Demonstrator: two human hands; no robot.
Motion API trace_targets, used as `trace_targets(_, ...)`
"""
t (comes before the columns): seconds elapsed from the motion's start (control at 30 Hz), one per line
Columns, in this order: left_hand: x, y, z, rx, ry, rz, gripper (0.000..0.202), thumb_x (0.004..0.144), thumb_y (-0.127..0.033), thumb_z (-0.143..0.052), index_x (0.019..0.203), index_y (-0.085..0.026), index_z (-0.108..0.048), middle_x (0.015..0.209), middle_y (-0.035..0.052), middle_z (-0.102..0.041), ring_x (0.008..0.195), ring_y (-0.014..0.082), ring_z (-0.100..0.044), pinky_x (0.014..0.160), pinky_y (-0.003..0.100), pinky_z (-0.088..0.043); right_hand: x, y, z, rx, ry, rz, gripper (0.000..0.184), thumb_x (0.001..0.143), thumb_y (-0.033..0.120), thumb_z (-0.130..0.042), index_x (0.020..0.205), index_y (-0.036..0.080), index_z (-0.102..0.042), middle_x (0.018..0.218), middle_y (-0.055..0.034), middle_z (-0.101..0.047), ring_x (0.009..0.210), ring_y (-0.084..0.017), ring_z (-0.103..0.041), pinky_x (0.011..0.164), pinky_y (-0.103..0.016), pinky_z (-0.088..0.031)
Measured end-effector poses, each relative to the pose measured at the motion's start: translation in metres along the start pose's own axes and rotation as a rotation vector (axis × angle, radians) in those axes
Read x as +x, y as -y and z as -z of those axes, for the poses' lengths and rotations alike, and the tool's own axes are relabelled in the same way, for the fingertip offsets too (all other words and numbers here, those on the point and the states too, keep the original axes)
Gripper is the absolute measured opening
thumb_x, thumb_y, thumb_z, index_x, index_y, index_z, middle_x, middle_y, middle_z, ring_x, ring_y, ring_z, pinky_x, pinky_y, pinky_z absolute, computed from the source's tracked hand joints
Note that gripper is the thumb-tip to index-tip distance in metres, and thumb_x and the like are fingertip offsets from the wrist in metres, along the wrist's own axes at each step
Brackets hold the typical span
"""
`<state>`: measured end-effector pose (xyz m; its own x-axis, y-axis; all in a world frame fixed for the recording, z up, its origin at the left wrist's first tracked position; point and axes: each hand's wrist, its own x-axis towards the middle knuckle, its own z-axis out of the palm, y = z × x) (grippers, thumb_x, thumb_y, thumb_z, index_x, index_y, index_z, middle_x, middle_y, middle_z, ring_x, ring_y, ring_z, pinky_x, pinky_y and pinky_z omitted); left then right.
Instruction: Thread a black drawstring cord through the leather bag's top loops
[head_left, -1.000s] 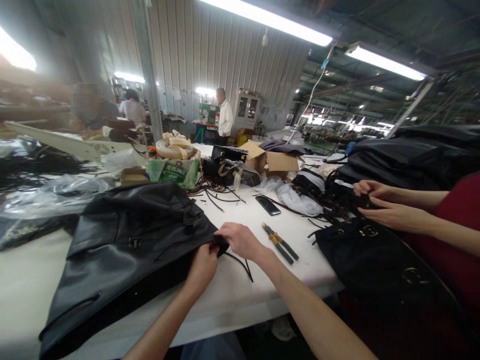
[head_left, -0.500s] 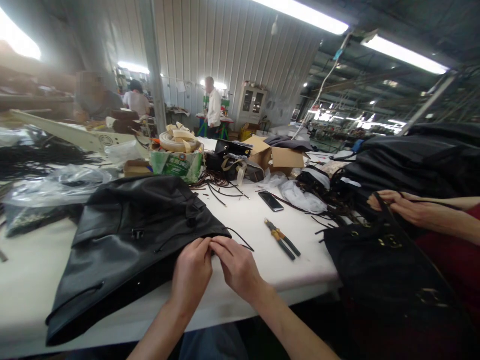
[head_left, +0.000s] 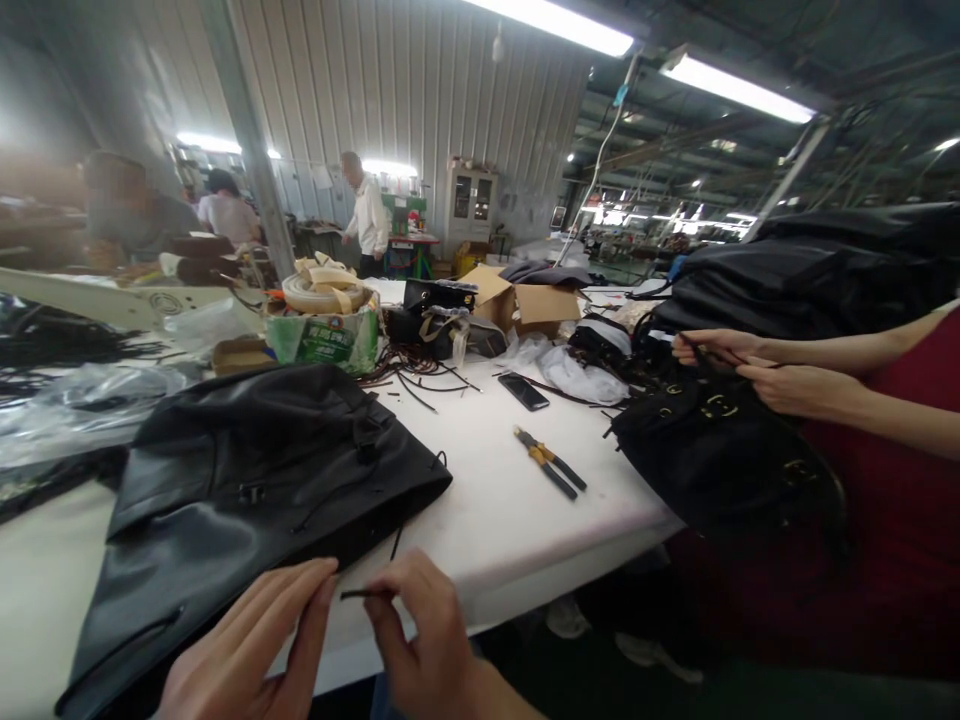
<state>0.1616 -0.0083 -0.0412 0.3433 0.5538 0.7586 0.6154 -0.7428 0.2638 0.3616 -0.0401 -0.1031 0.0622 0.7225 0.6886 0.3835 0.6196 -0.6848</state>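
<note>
a white table (head_left: 487,500) carries everything. a large black leather bag (head_left: 247,490) lies flat across its near left part, reaching the front edge. right of it, on bare tabletop, lie pliers (head_left: 549,462) with yellow handles, and beyond them a dark phone (head_left: 523,391). a second black bag (head_left: 712,455) with gold hardware hangs over the right corner. further back stand a green tub (head_left: 319,335) topped with coiled tape, a small brown box (head_left: 240,355), open cardboard boxes (head_left: 525,300) and a dark handbag (head_left: 435,320), with loose dark cords (head_left: 416,380) in front of them. clear plastic bags (head_left: 82,400) lie at the left, white plastic wrap (head_left: 577,375) toward the right.
</note>
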Motion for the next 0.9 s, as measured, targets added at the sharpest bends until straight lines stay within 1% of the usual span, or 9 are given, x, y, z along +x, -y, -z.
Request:
trace_targets(0.1, 0.015, 0.000, 0.009, 0.179, 0.058, -0.080, 0.034, 0.109, -0.026, -0.059, 0.142, -0.025, -0.066, 0.128, 0.0081, -0.079, 0.110, 0.0284, -0.076, 0.097, 0.042, -0.064, -0.019, 0.012, -0.018, 0.070, 0.001, 0.065, 0.015, 0.096, 0.034, -0.068, 0.111, 0.036, -0.068, 0.084, -0.0021, -0.076, 0.074, -0.027, -0.072, 0.065, -0.044, -0.062)
trace_targets(0.2, 0.030, 0.006, -0.006, 0.377, 0.268, -0.234, 0.042, 0.104, -0.014, -0.052, 0.143, -0.017, -0.066, 0.138, 0.0152, -0.076, 0.121, 0.0357, -0.072, 0.099, 0.049, -0.062, -0.022, 0.013, -0.029, 0.144, 0.018, 0.228, 0.019, 0.096, 0.032, -0.068, 0.114, 0.035, -0.067, 0.078, 0.0004, -0.077, 0.064, -0.025, -0.071, 0.057, -0.041, -0.059)
trace_targets(0.33, 0.050, 0.010, -0.029, 0.497, 0.601, -0.263, 0.057, 0.091, 0.002, -0.050, 0.143, -0.013, -0.069, 0.132, 0.0184, -0.077, 0.116, 0.0386, -0.072, 0.100, 0.053, -0.060, -0.014, 0.012, -0.017, 0.122, 0.085, 0.186, 0.014, 0.096, 0.029, -0.070, 0.110, 0.032, -0.071, 0.081, -0.0010, -0.078, 0.068, -0.025, -0.071, 0.060, -0.041, -0.057)
trace_targets(0.4, 0.061, 0.011, -0.032, 0.530, 0.653, -0.229, 0.060, 0.090, 0.003, -0.053, 0.147, -0.009, -0.066, 0.139, 0.0225, -0.073, 0.122, 0.0411, -0.070, 0.105, 0.056, -0.058, -0.013, 0.014, -0.004, 0.116, 0.130, 0.131, 0.009, 0.096, 0.030, -0.071, 0.105, 0.031, -0.074, 0.080, -0.0013, -0.078, 0.076, -0.026, -0.072, 0.068, -0.042, -0.058)
trace_targets(0.5, 0.073, 0.015, -0.027, 0.513, 0.645, -0.160, 0.062, 0.089, -0.004, -0.072, 0.151, -0.005, -0.063, 0.159, 0.0272, -0.060, 0.143, 0.0445, -0.059, 0.118, 0.059, -0.050, -0.018, 0.017, 0.010, 0.127, 0.222, -0.053, 0.012, 0.101, 0.036, -0.070, 0.102, 0.027, -0.079, 0.087, -0.0056, -0.078, 0.092, -0.028, -0.074, 0.086, -0.043, -0.060)
trace_targets(0.57, 0.074, 0.019, -0.023, 0.465, 0.636, -0.103, 0.064, 0.088, -0.013, -0.083, 0.149, -0.008, -0.066, 0.165, 0.0245, -0.055, 0.153, 0.0441, -0.051, 0.126, 0.060, -0.043, -0.022, 0.014, 0.011, 0.182, 0.252, -0.267, 0.022, 0.107, 0.040, -0.065, 0.106, 0.023, -0.080, 0.097, -0.0087, -0.079, 0.089, -0.024, -0.075, 0.088, -0.040, -0.060)
trace_targets(0.73, 0.073, 0.017, -0.019, 0.351, 0.617, -0.085, 0.033, 0.099, -0.012, -0.070, 0.131, -0.017, -0.074, 0.155, 0.0158, -0.067, 0.147, 0.0370, -0.057, 0.122, 0.059, -0.042, -0.010, -0.015, -0.009, 0.443, 0.017, -0.794, 0.046, 0.104, 0.057, -0.066, 0.123, 0.016, -0.075, 0.091, -0.0056, -0.076, 0.052, -0.011, -0.061, 0.052, -0.024, -0.046)
trace_targets(0.83, 0.084, 0.011, -0.019, 0.285, 0.647, -0.101, 0.025, 0.101, -0.010, -0.064, 0.123, -0.017, -0.075, 0.143, 0.0154, -0.072, 0.136, 0.0356, -0.064, 0.115, 0.057, -0.046, 0.010, -0.034, -0.018, 0.540, -0.122, -0.876, 0.059, 0.093, 0.068, -0.074, 0.115, 0.014, -0.073, 0.082, -0.0012, -0.070, 0.044, -0.010, -0.058, 0.043, -0.023, -0.043)
trace_targets(0.9, 0.095, 0.008, -0.020, 0.279, 0.691, -0.091, 0.023, 0.100, -0.010, -0.063, 0.118, -0.016, -0.075, 0.130, 0.0162, -0.076, 0.123, 0.0353, -0.069, 0.107, 0.054, -0.049, 0.022, -0.039, -0.021, 0.557, -0.125, -0.890, 0.057, 0.089, 0.071, -0.076, 0.098, 0.015, -0.070, 0.071, 0.0006, -0.067, 0.039, -0.011, -0.056, 0.039, -0.022, -0.040)
